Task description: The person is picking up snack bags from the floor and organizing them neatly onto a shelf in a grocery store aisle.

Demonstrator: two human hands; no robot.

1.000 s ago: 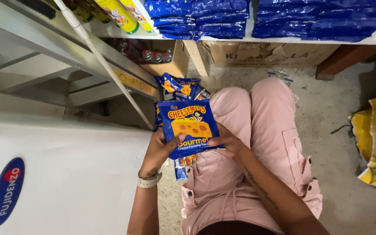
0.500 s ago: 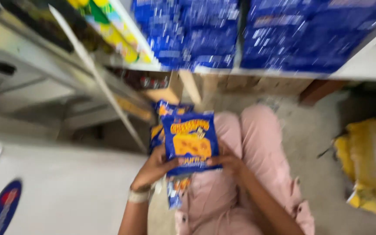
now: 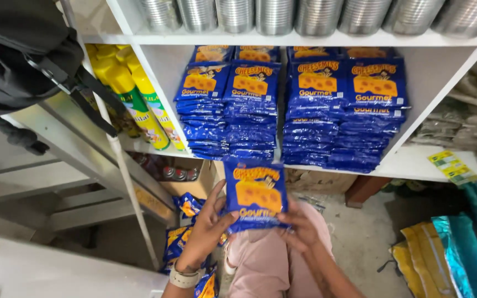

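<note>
While gripped at both lower edges, blue snack packet (image 3: 255, 194) held upright in front of the shelf, face toward the camera: flat, roughly square, blue with an orange-yellow cheese picture in the middle and yellow lettering above and below. Left hand (image 3: 208, 226) on the packet's lower left side, fingers (image 3: 223, 218) curled shut around the edge, thumb on the front; pale band at the wrist. Right hand (image 3: 300, 229) on the lower right corner, fingers closed on it from behind and beside. Packet just below the front lip of the white shelf (image 3: 409, 160), above pink-trousered knees (image 3: 266, 265).

Same head view, further out: four stacks of matching blue packets (image 3: 291, 110) filling the shelf bay, packed tight side by side, top ones tilted to show the same cheese picture. Row of ribbed metal cans (image 3: 305, 14) on the board above. Yellow and green bottles (image 3: 133, 94) in the bay to the left, partly behind a slanting white pole (image 3: 122, 165). More loose blue packets (image 3: 186, 226) low on the floor beside the left wrist, partly hidden by the arm. Small yellow label (image 3: 451, 165) lying on the shelf at right. Yellow and teal sacks (image 3: 448, 254) on the floor at lower right. Dark bag (image 3: 23, 49) hanging at upper left. White surface (image 3: 56, 276) at bottom left.
</note>
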